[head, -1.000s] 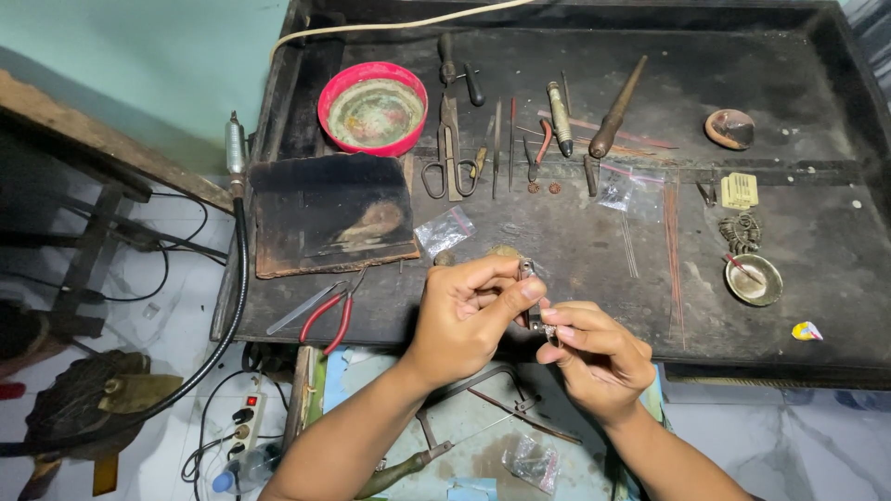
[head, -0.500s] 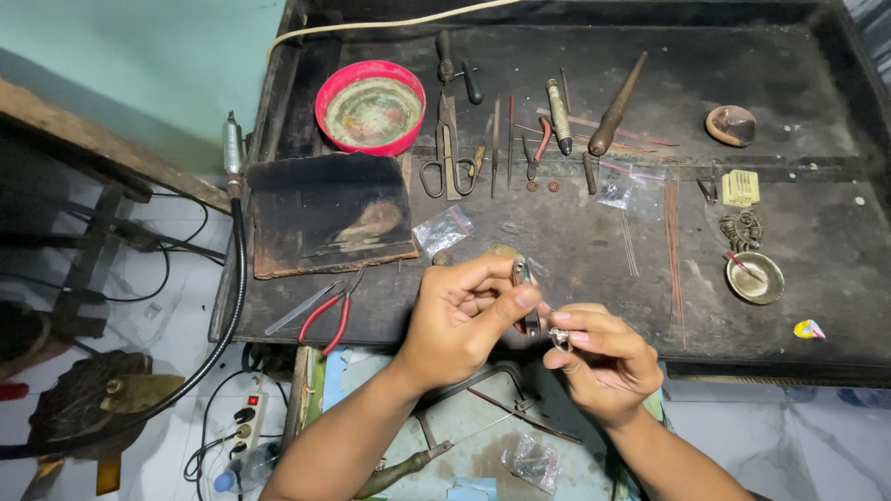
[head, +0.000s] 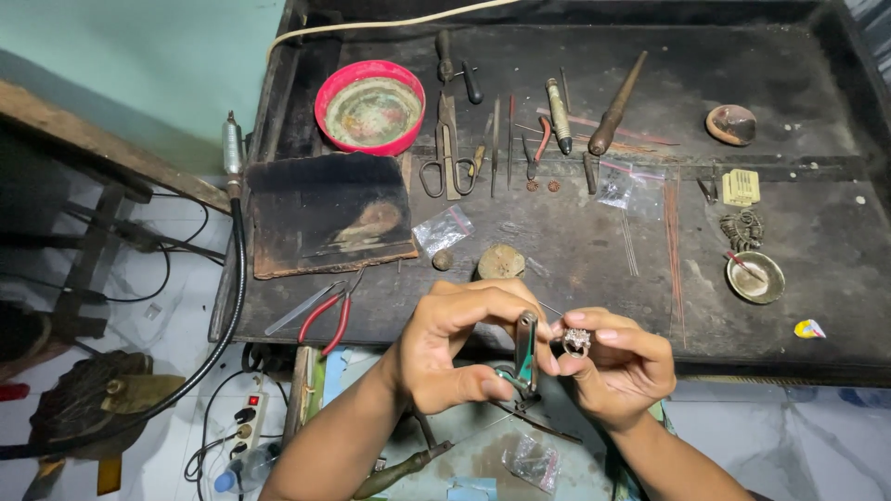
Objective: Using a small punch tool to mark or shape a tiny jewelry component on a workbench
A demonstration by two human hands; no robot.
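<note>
My left hand (head: 457,345) grips small pliers (head: 525,357) with green handles, their jaws pointing up. My right hand (head: 620,364) pinches a small silver ring (head: 576,341) with a decorated top between thumb and fingers. The ring sits just right of the pliers' jaws, almost touching them. Both hands hover over the near edge of the dark workbench tray (head: 594,269).
On the tray lie a red bowl (head: 369,106), scissors (head: 448,158), files and awls (head: 613,93), red-handled pliers (head: 327,317), a scorched block (head: 329,215), small plastic bags (head: 443,228) and a metal dish (head: 755,276). A flexible-shaft tool (head: 232,148) hangs at left; a power strip (head: 243,422) lies below.
The pliers have come upright in my left hand, and the ring now shows clearly in my right hand's fingertips. Both hands have drifted slightly right.
</note>
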